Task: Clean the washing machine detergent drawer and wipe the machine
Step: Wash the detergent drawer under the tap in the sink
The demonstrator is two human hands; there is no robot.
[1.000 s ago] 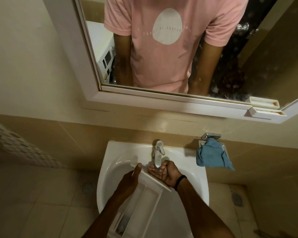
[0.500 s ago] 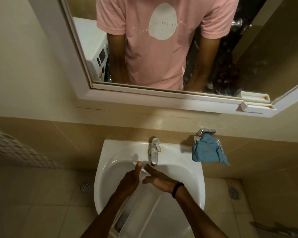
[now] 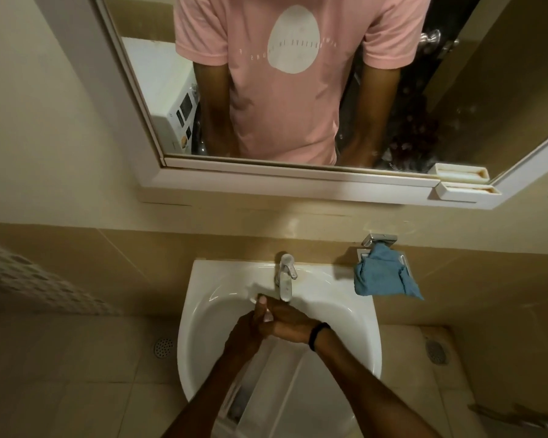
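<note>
The white detergent drawer (image 3: 268,393) lies lengthwise in the white sink (image 3: 196,314), its far end under the tap (image 3: 286,276). My left hand (image 3: 247,330) grips that far end, thumb pointing up along the edge. My right hand (image 3: 287,322), with a black band on the wrist, lies palm down across the same end, its fingers reaching left against my left hand. Both hands hide the drawer's far end. I cannot tell whether water is running. The washing machine (image 3: 176,109) shows only as a reflection in the mirror.
A blue cloth (image 3: 382,278) hangs from a metal holder on the wall to the right of the sink. The mirror's white frame (image 3: 298,184) juts out above the sink. Tiled floor with drains (image 3: 163,347) lies on both sides.
My right hand has turned from palm up under the tap to palm down and slid left across the drawer's end, against my left hand. My left hand kept its hold.
</note>
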